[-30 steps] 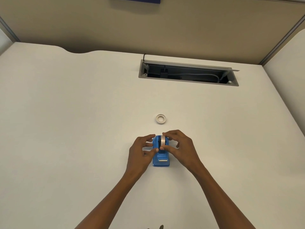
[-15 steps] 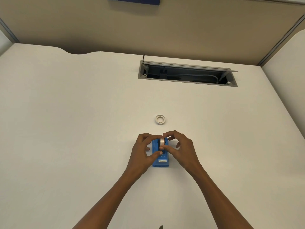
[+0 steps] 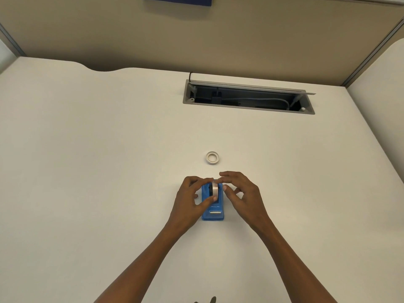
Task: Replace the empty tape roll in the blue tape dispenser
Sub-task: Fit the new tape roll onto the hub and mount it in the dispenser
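Dispenser: blue tape dispenser (image 3: 213,206) low at centre of the surface (image 3: 87,171), long axis 12-to-6, cutter end at 6.
Roll: tape roll (image 3: 215,189) on edge in its cradle.
Left hand (image 3: 190,204): fingers curled against dispenser and roll.
Right hand (image 3: 242,195): fingers pinched at the roll's top and side.
Spare: empty core (image 3: 212,158) flat at 12, apart.
Room: open cable tray (image 3: 247,98) beyond; tan partition (image 3: 196,36) behind.

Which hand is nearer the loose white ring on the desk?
Right. The right hand reaches up close below the ring; the left hand sits lower and further left, beside the dispenser.
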Demonstrator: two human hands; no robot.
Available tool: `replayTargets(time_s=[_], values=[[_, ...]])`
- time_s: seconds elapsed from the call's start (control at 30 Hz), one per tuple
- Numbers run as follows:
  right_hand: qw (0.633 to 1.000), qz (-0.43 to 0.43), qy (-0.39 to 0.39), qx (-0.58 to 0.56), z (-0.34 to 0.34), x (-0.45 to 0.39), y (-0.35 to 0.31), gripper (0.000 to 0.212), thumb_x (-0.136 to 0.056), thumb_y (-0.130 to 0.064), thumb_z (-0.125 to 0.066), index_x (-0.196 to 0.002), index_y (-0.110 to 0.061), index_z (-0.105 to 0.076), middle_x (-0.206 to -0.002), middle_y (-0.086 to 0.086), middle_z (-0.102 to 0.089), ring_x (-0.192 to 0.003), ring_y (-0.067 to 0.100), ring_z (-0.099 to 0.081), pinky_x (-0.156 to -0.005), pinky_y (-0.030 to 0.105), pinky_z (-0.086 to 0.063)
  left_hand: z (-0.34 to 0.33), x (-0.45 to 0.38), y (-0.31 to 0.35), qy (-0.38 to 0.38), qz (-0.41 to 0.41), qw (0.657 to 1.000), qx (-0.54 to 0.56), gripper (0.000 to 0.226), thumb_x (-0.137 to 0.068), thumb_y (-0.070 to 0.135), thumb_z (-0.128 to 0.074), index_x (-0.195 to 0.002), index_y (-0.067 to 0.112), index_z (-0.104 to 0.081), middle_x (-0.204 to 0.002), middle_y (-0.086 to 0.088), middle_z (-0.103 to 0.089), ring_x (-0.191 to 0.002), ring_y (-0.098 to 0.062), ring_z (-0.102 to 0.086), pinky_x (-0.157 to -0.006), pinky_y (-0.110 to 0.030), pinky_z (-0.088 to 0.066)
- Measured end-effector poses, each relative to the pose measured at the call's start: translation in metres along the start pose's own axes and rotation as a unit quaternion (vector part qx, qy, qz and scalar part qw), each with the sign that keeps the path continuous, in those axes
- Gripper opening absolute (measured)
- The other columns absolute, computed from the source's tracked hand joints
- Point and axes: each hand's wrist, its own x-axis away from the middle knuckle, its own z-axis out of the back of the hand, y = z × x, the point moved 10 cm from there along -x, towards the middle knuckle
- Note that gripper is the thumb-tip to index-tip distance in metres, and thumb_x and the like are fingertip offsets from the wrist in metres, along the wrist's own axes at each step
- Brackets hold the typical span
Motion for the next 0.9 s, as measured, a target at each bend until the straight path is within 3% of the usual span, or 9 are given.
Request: replayTargets(time_s=[0.2, 0.43, 0.6, 0.73, 0.9], values=[[1.000, 0.004, -0.019, 0.013, -0.001, 0.002, -0.001, 0.030, -0.086, -0.003, -0.056, -0.099, -0.024, -0.072, -0.122, -0.003, -0.060, -0.102, 0.008, -0.058, -0.077, 0.026, -0.050, -0.001, 0.001, 0.000, 0.001, -0.005, 1.000, 0.003, 0.041, -0.079, 0.031, -0.068, -0.108, 0.049, -0.045, -0.109, 0.007, -0.047, -0.099, -0.008, -0.050, -0.078, -0.011, -0.043], [1.000, -0.022, -0.021, 0.003, -0.005, 0.001, 0.004, 0.030, -0.085, -0.003, -0.057, -0.107, -0.019, -0.070, -0.122, -0.003, -0.060, -0.111, 0.010, -0.054, -0.076, 0.016, -0.046, -0.001, 0.001, -0.002, 0.009, -0.003, 1.000, 0.017, 0.046, -0.079, 0.030, -0.068, -0.113, 0.048, -0.042, -0.116, 0.007, -0.047, -0.104, -0.009, -0.051, -0.077, -0.011, -0.043], [0.999, -0.033, -0.029, 0.002, -0.009, -0.003, 0.007, 0.031, -0.085, -0.003, -0.056, -0.111, -0.018, -0.067, -0.122, -0.001, -0.060, -0.111, 0.011, -0.054, -0.073, 0.007, -0.042, 0.000, 0.000, 0.000, 0.009, -0.016, 1.000, 0.021, 0.057, -0.078, 0.030, -0.069, -0.112, 0.059, -0.034, -0.117, 0.013, -0.047, -0.103, 0.002, -0.051, -0.078, -0.010, -0.044], [0.999, -0.040, -0.027, -0.009, -0.011, -0.004, 0.009, 0.030, -0.086, -0.004, -0.056, -0.110, -0.019, -0.066, -0.121, -0.001, -0.059, -0.110, 0.012, -0.054, -0.075, 0.013, -0.044, 0.001, 0.000, 0.002, 0.012, -0.035, 0.999, 0.015, 0.050, -0.078, 0.032, -0.069, -0.107, 0.059, -0.039, -0.112, 0.016, -0.048, -0.101, 0.001, -0.053, -0.073, -0.007, -0.047], [0.998, -0.052, -0.035, -0.031, -0.014, -0.005, 0.013, 0.029, -0.087, -0.007, -0.057, -0.111, -0.021, -0.066, -0.119, -0.003, -0.060, -0.107, 0.008, -0.055, -0.070, 0.004, -0.043, 0.004, 0.000, 0.004, 0.016, -0.046, 0.999, 0.014, 0.048, -0.079, 0.027, -0.069, -0.097, 0.065, -0.045, -0.104, 0.022, -0.047, -0.099, 0.008, -0.051, -0.073, -0.011, -0.047]])
